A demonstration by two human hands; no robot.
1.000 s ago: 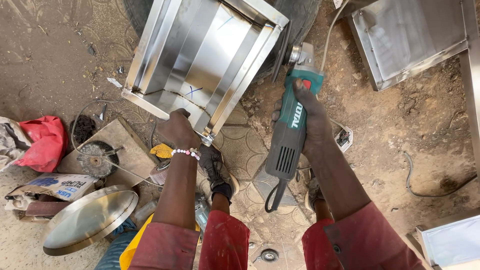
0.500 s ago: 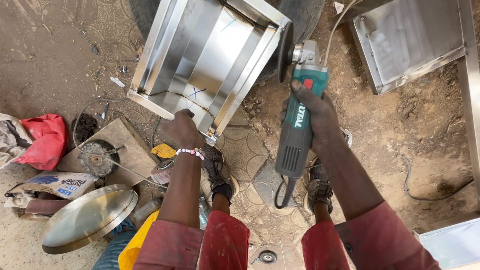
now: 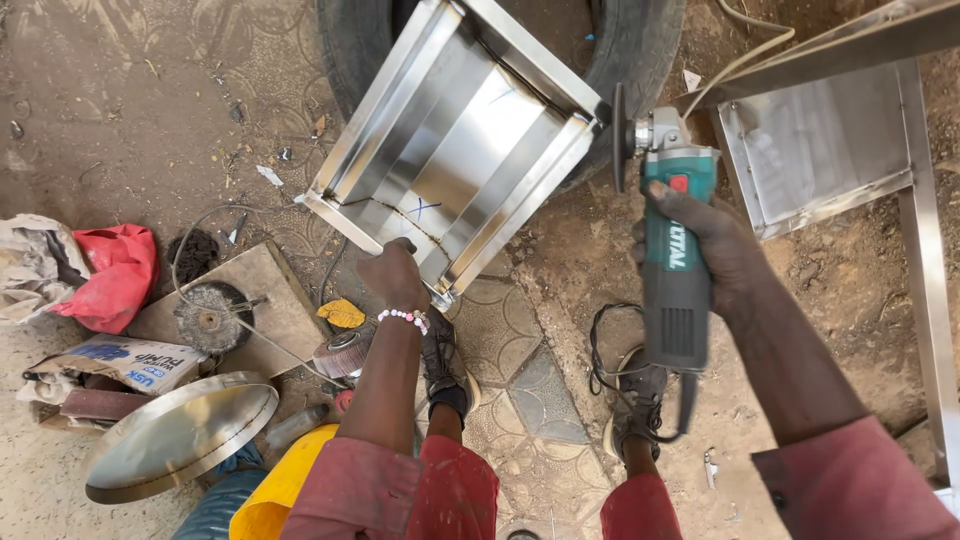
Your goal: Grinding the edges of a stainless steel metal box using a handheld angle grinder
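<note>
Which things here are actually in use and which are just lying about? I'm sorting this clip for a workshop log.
In use:
left hand on the steel tray
right hand holding the angle grinder

Lying about:
wire brush wheel on a board
round metal lid
red cloth
flap disc
steel frame

The site was an open-air metal workshop: bare dirt ground, stainless sheet-metal box, angle grinder, wire brush wheel, old tyre.
</note>
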